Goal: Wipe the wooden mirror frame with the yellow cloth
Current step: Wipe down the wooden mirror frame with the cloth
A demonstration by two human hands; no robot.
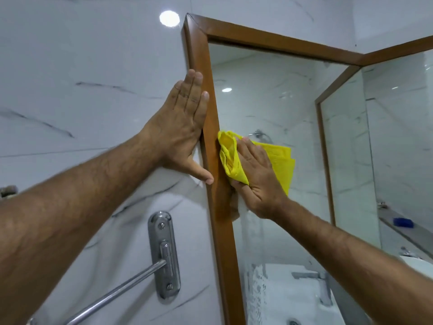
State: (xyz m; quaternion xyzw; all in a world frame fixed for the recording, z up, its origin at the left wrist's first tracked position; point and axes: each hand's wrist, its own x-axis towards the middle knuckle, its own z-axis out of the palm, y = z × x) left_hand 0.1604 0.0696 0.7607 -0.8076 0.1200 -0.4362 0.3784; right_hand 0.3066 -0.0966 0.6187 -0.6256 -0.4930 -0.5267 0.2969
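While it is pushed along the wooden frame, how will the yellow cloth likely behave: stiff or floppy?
Probably floppy: the yellow cloth is bunched in soft folds under the right hand. It looks thin and light, so it may crumple or slide unless pressed flat against the wooden frame.

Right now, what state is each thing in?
Left hand: open, flat against the wall and frame edge.
Right hand: pressing the cloth.
Cloth: bunched, on the glass beside the frame.
Frame: fixed upright.
Mirror: streaked low down.
Towel bar: bare.
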